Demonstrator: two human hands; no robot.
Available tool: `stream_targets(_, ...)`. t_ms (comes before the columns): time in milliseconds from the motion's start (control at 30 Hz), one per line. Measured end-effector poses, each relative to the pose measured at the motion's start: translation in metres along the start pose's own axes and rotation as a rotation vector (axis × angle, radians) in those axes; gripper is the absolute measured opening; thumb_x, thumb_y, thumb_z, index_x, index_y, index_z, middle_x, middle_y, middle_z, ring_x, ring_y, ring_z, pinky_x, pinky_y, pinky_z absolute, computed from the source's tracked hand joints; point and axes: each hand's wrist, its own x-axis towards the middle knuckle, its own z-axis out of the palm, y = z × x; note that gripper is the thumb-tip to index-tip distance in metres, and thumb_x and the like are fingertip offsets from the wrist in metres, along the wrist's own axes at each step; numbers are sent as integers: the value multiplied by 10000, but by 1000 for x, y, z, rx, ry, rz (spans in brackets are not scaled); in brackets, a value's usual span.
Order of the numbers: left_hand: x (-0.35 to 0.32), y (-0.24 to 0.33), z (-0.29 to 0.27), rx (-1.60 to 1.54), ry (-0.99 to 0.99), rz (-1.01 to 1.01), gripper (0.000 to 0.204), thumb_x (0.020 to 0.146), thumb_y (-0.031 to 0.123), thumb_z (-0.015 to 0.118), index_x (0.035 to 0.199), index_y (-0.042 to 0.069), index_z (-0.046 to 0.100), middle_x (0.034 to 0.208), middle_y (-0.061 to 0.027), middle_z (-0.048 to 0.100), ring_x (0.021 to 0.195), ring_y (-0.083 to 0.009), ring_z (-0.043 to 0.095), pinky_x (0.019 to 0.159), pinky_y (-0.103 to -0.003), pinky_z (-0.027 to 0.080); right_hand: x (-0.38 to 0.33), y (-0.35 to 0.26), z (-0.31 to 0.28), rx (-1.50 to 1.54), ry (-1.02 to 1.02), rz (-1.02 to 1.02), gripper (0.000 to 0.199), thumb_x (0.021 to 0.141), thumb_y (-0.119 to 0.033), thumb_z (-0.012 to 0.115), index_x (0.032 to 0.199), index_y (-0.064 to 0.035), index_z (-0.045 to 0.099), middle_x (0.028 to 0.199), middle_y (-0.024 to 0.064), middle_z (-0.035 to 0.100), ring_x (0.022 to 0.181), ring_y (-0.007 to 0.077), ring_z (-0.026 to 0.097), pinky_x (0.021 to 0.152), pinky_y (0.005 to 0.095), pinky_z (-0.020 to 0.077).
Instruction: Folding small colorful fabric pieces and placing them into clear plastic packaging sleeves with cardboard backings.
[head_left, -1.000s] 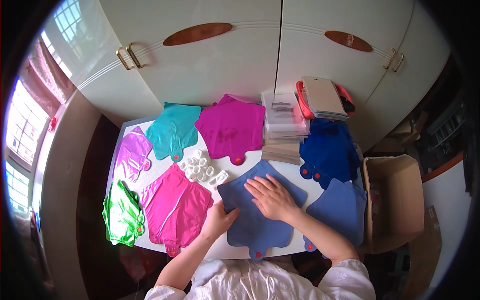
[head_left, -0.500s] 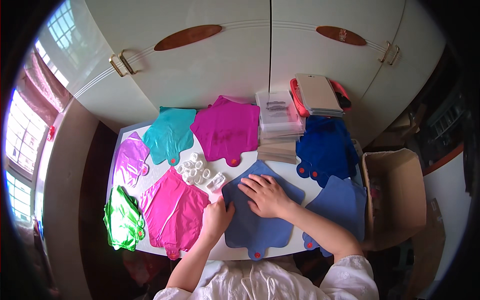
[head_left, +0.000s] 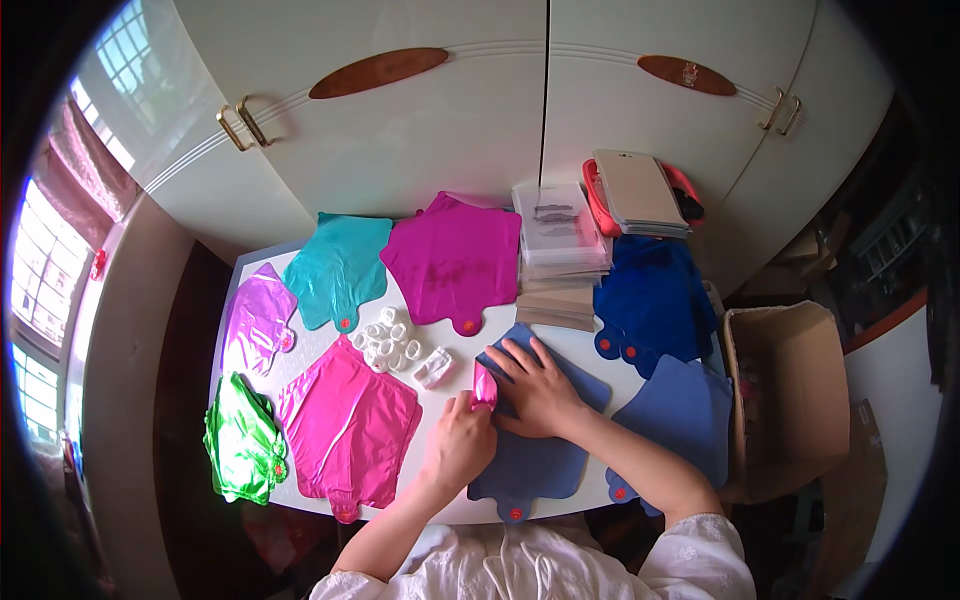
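Observation:
A flat, dull blue foil balloon [head_left: 535, 468] lies before me, its tabbed neck with a red dot towards me. My left hand [head_left: 461, 440] is closed on its left edge, which is turned inward. A shiny pink strip [head_left: 484, 387] shows at that fold, above the fingers. My right hand [head_left: 538, 388] lies flat on the balloon's upper part, fingers spread. The fingertips of my left hand are partly hidden. Left of it lies a shiny pink foil balloon [head_left: 350, 420].
Purple [head_left: 262, 318], green [head_left: 243, 437], teal [head_left: 340, 268], magenta [head_left: 452, 262] and dark blue [head_left: 655, 300] foil pieces ring the white table. Small white rolls [head_left: 385, 340] lie mid-table. Clear packets [head_left: 560, 225], a red basket [head_left: 596, 200] and an open cardboard box [head_left: 790, 400] stand at right.
My left hand has moved right, carrying the blue balloon's left edge inward and exposing the pink strip. My right hand has stayed nearly in place, its fingers spread wider.

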Motion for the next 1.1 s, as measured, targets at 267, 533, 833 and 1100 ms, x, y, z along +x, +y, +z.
stream_targets(267, 0, 0, 18, -95, 99, 106, 174, 739, 49, 576, 885, -45, 580, 1223, -248, 537, 1067, -377, 579, 826, -422, 525, 1, 0, 0, -3, 22, 21, 648, 796, -430, 577, 1338, -93, 463, 1454, 124, 347, 1366, 304, 285, 1132, 517, 170)
stream_targets(533, 1, 4, 29, -168, 182, 119, 91, 716, 22, 563, 778, -25, 516, 1192, -276, 549, 826, -410, 626, 716, -429, 532, 1, 0, 5, 10, 53, 27, 498, 843, -354, 526, 1265, -91, 549, 1448, 116, 355, 1357, 292, 303, 1129, 497, 190)
stream_targets(833, -1, 5, 31, -261, 213, 91, 61, 733, 15, 557, 765, -19, 518, 1194, -290, 548, 742, -407, 622, 645, -429, 528, 3, -1, 3, 15, 62, 73, 602, 783, -366, 568, 1312, -89, 496, 1439, 96, 352, 1347, 291, 299, 1123, 486, 205)
stream_targets(1100, -3, 9, 30, -338, 119, 96, 178, 740, 19, 558, 894, -66, 538, 1224, -308, 514, 1122, -430, 534, 889, -433, 491, 2, 0, 9, 43, 146, 85, 569, 788, -334, 585, 1295, -86, 514, 1398, 95, 416, 1311, 282, 367, 1107, 465, 253)
